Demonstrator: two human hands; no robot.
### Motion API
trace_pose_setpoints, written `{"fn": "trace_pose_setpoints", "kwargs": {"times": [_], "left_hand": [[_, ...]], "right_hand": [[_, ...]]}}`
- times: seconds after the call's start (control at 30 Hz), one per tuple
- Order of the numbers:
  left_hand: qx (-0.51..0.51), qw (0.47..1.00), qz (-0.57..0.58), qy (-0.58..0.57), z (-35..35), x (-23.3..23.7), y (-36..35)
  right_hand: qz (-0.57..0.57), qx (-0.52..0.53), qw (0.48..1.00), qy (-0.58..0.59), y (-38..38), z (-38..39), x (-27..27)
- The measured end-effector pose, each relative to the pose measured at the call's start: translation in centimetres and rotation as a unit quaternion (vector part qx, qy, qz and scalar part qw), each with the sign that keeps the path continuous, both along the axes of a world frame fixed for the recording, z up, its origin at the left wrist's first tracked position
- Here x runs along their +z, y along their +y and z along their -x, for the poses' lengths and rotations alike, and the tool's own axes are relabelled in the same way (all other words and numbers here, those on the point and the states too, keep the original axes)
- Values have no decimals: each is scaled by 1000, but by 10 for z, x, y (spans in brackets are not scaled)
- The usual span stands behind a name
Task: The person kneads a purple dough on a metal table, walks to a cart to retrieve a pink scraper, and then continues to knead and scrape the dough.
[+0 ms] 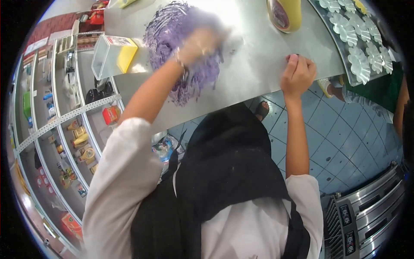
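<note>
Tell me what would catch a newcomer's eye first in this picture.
The big purple smear on the metal table, top centre, stands out most, with the blurred left hand in it. At top right lies a tray of pale flower-shaped moulds. The right hand rests as a fist near the table's edge.

a grey steel tabletop (258, 64) fills the top middle of the frame, and its upper part shines white from a light above. below it, at the middle right, the floor (345, 142) has pale blue tiles with dark joints. along the left edge stands a white metal shelf rack (64, 116), full of bottles, jars and coloured packets. in the lower right corner is a steel appliance (371, 203) with a ribbed front and small dark control panels.
</note>
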State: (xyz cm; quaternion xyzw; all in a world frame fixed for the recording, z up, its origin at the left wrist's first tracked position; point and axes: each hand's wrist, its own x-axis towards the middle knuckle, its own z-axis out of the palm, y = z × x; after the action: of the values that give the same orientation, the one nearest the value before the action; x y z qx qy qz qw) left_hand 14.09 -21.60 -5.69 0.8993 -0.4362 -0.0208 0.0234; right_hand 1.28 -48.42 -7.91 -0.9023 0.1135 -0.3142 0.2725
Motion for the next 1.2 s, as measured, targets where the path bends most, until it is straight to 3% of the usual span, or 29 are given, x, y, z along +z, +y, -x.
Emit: {"fn": "trace_pose_setpoints", "kwargs": {"times": [0.03,0.1,0.2,0.3,0.37,0.43,0.5,0.57,0.63,0.7,0.73,0.77,0.83,0.87,0.93,1.03,1.07,1.13,1.2], "left_hand": [[33,992,-119,9,-23,6,-2],[63,972,-225,5,-64,8,8],[48,987,-90,-121,-89,-2,28],[276,957,-58,66,-39,19,6],[293,943,-11,160,4,11,13],[272,944,1,185,43,27,19],[391,894,21,217,56,86,6],[457,865,80,192,27,116,17],[458,864,131,162,-17,130,30],[424,885,48,189,-94,84,71],[419,886,51,190,-129,39,93],[285,949,91,103,-162,-12,113],[177,981,-16,82,-169,-8,80],[208,953,-163,150,-147,21,37],[215,930,48,294,-116,16,19],[230,864,69,442,-69,44,-11],[186,868,58,457,-47,55,-15],[190,905,-29,379,6,61,-11],[187,937,-112,274,64,98,-10]], "right_hand": [[-2,6,1000,1,-1,0,0],[8,7,1000,-11,-5,0,4],[55,1,998,-22,-6,-3,-1],[42,2,999,-8,-6,2,5],[27,6,1000,-8,-1,0,8],[17,5,1000,-17,-2,0,6],[11,-6,1000,-20,-1,-2,3],[14,-9,1000,-12,-3,-1,2],[20,-13,1000,-9,-3,-3,3],[9,-11,1000,-5,-2,-3,5],[3,-11,1000,-4,-2,-2,6],[7,-17,1000,-8,-1,-1,5],[13,-16,1000,7,-2,-1,-1],[14,-12,1000,15,-4,-1,0],[6,-12,1000,25,2,5,1],[2,-13,1000,18,-2,-1,10],[10,-11,1000,17,-2,0,11],[22,-5,999,23,-1,2,10],[16,-4,1000,7,-1,-1,7]]}}
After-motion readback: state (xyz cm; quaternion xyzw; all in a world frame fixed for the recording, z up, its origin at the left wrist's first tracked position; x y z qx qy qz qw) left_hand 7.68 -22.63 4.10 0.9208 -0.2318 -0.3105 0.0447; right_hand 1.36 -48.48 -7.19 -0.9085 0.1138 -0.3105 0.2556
